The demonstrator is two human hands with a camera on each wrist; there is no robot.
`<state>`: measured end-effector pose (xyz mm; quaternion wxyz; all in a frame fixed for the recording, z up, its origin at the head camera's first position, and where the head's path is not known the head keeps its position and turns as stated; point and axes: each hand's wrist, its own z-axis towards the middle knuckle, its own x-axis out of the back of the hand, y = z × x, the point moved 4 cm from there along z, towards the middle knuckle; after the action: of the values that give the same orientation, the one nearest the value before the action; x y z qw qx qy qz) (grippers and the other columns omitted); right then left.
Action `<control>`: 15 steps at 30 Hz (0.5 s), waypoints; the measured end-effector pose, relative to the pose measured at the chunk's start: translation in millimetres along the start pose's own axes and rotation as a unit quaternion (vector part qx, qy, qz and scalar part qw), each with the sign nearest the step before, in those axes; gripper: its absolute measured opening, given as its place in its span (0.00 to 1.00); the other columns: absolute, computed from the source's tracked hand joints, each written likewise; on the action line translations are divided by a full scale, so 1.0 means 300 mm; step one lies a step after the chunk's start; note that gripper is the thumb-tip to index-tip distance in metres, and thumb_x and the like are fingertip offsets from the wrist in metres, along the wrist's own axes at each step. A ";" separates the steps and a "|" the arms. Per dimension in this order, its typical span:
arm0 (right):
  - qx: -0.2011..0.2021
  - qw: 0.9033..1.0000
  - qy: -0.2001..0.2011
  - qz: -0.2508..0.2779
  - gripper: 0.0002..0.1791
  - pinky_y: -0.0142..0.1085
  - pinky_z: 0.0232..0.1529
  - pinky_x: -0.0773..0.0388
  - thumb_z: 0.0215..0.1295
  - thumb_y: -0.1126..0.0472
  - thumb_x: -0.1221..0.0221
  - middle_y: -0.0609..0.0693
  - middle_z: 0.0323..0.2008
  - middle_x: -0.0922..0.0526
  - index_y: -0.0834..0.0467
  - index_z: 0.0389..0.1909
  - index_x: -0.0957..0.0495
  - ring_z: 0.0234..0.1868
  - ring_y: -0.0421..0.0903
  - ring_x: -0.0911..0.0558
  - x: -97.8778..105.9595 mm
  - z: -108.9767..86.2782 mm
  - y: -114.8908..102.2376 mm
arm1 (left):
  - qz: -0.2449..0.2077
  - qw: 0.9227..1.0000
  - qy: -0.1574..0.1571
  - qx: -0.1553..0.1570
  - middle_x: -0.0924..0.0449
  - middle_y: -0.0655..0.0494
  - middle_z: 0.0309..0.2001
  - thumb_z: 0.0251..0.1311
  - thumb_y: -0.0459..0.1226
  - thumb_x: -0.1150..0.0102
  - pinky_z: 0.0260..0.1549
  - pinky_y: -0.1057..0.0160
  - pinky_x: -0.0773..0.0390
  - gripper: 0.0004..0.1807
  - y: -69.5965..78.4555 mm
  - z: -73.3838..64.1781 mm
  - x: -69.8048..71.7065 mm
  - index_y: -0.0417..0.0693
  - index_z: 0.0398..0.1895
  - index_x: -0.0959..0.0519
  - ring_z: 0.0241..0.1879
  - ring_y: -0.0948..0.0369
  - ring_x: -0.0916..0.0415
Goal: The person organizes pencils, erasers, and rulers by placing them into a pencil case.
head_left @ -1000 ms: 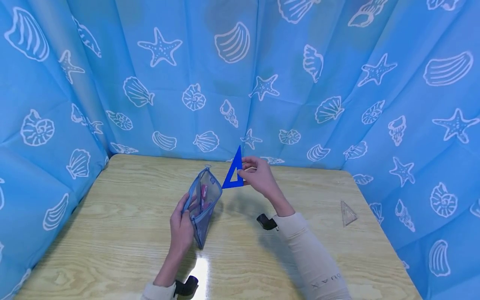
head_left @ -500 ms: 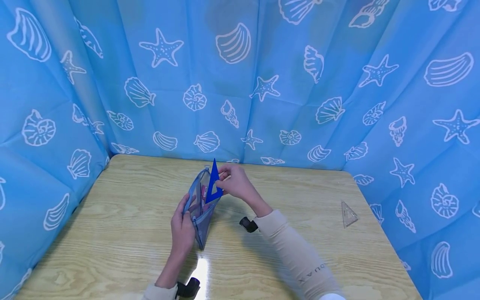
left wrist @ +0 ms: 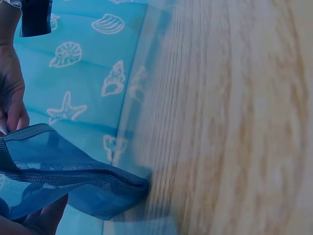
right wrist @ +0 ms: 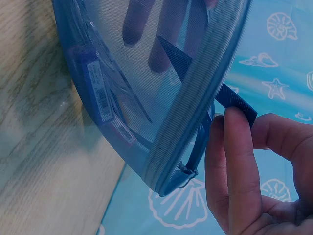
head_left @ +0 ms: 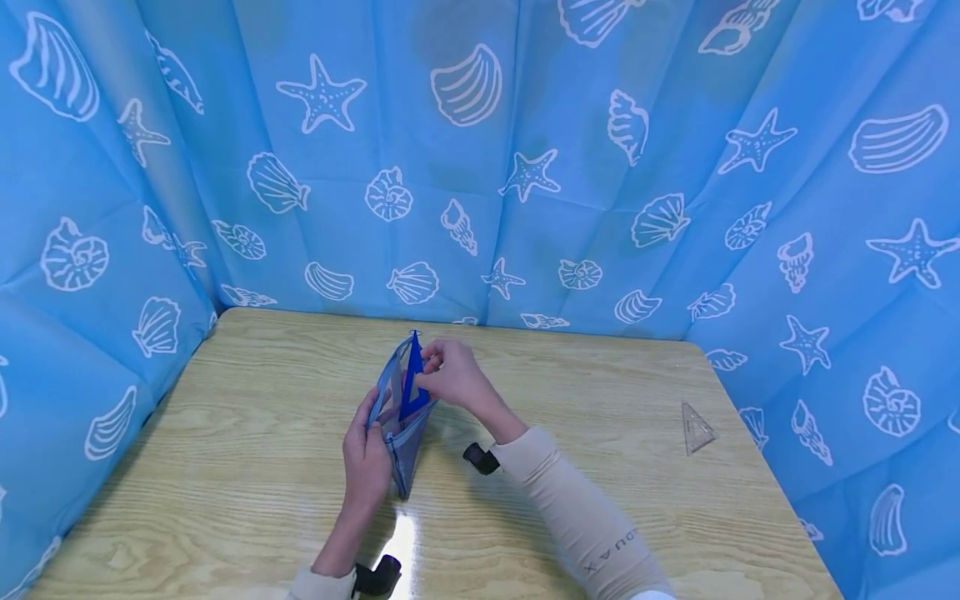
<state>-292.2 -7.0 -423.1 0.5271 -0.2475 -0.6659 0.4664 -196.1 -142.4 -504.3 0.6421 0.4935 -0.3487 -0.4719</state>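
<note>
A blue mesh zip pouch is held open-mouthed by my left hand, its thumb on the near side. In the right wrist view, fingers of that hand show through the mesh. My right hand pinches a blue triangular set square by one edge. One corner of the set square has passed the zip and shows inside the pouch. A small block with a barcode label lies within. The left wrist view catches the pouch's lower end close over the table.
A transparent triangular set square lies on the wooden table at the right. Blue curtains with white shell prints stand along the back and sides. Each wrist wears a black camera.
My right hand has moved left and slightly down with the blue set square, from beside the pouch into its mouth. The left hand and pouch have stayed almost still.
</note>
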 end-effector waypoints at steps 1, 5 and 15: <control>-0.001 1.000 0.001 0.000 0.17 0.35 0.24 0.16 0.60 0.69 0.37 0.52 0.31 0.21 0.67 0.51 0.23 0.20 0.43 0.20 -0.003 -0.002 -0.001 | 0.000 1.000 -0.001 -0.001 0.28 0.38 0.69 0.72 0.24 0.68 0.66 0.38 0.31 0.29 0.000 0.000 0.000 0.34 0.76 0.41 0.64 0.40 0.25; -0.007 1.000 0.002 -0.006 0.16 0.34 0.23 0.18 0.61 0.70 0.37 0.50 0.28 0.21 0.68 0.51 0.22 0.19 0.42 0.21 -0.014 -0.007 -0.006 | -0.005 1.000 -0.002 -0.002 0.28 0.38 0.69 0.72 0.24 0.68 0.63 0.37 0.29 0.29 -0.004 0.001 0.000 0.33 0.76 0.40 0.64 0.40 0.25; -0.022 0.999 -0.004 -0.048 0.19 0.43 0.30 0.13 0.62 0.71 0.37 0.54 0.30 0.17 0.71 0.54 0.22 0.18 0.42 0.20 -0.034 0.000 -0.012 | -0.027 1.000 -0.010 0.002 0.28 0.35 0.68 0.70 0.22 0.69 0.61 0.42 0.25 0.30 0.001 -0.001 -0.006 0.33 0.76 0.40 0.62 0.38 0.24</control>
<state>-288.3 -16.9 -424.8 0.5409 -0.2252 -0.6890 0.4267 -196.3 -140.6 -504.1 0.6245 0.4992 -0.3425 -0.4935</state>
